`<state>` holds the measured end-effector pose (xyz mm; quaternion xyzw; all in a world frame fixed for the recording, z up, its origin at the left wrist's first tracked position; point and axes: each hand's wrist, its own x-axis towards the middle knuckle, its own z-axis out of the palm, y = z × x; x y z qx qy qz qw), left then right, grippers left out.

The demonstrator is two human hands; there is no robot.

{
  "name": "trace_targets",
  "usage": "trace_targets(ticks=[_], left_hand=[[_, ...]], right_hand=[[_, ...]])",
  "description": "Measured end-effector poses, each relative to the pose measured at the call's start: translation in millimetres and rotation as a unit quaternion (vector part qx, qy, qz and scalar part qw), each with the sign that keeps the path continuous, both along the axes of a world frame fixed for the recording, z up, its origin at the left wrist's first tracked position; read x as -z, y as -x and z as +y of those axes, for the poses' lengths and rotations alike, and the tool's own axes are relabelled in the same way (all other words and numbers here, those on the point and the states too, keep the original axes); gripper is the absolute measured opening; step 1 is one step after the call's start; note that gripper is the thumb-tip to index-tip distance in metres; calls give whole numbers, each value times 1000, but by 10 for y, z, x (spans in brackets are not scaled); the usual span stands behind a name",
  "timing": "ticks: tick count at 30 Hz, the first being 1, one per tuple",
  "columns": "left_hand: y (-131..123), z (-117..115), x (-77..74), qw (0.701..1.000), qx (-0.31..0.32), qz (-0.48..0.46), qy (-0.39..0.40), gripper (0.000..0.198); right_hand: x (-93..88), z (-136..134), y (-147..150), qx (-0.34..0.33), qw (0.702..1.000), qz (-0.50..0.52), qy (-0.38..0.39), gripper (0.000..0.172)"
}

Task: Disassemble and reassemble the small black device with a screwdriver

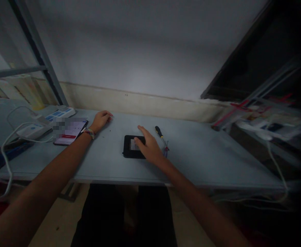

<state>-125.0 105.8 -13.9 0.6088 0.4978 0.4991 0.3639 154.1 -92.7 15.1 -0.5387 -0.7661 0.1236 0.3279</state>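
Note:
A flat black box (127, 146) with rounded corners and a pale label lies on the table. My right hand (150, 145) rests over its right side, thumb across the label, fingers apart and not wrapped round it. Just right of that hand lies a screwdriver (159, 131) with a black and yellow handle. A second small tool (165, 151) with a purplish, see-through handle touches or crosses its tip. On the tabletop to the left, my left hand (101, 120) lies with loosely bent fingers and holds nothing. A bracelet circles that wrist.
Beside my left forearm lies a phone (69, 132) with a lit screen. Power strips (60, 114) and white cables (5, 154) are at the left. A wall (130, 61) backs the table (191, 161). Metal posts rise at both sides, with another cable (276, 164) at the right.

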Motion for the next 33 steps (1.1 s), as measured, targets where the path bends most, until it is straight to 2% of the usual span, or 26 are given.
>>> trace_targets(ticks=[2, 5, 8, 14, 20, 22, 24, 27, 29, 31, 33], left_hand=[[-7, -2, -2, 1000, 4, 0, -2, 18], [-12, 7, 8, 1000, 8, 2, -3, 18], [-6, 26, 30, 1000, 12, 4, -2, 17], [3, 55, 59, 1000, 13, 8, -10, 16], [-9, 47, 50, 1000, 10, 13, -3, 16], [-14, 40, 44, 1000, 12, 15, -2, 17], [-19, 35, 38, 1000, 12, 15, -3, 17], [-26, 33, 32, 1000, 13, 16, -4, 19], [-31, 35, 30, 1000, 13, 17, -5, 19], [-37, 36, 30, 1000, 12, 16, -6, 19], [-41, 33, 29, 1000, 9, 16, -8, 20]], right_hand=[[37, -108, 15, 44, 999, -6, -21, 66], [123, -293, 99, 46, 995, -83, -20, 74], [186, -399, 178, 37, 988, -146, -10, 71], [162, -389, 170, 26, 988, -146, -34, 66], [89, -371, 89, 8, 982, -186, 3, 71], [48, -301, -15, -7, 983, -183, -2, 71], [-31, -178, -178, 3, 984, -178, -34, 64], [-199, 85, -500, 103, 974, -189, -76, 51], [-294, 275, -725, 203, 954, -217, -44, 49], [-339, 451, -921, 224, 949, -214, 51, 58], [-329, 600, -1073, 220, 949, -201, 102, 57]])
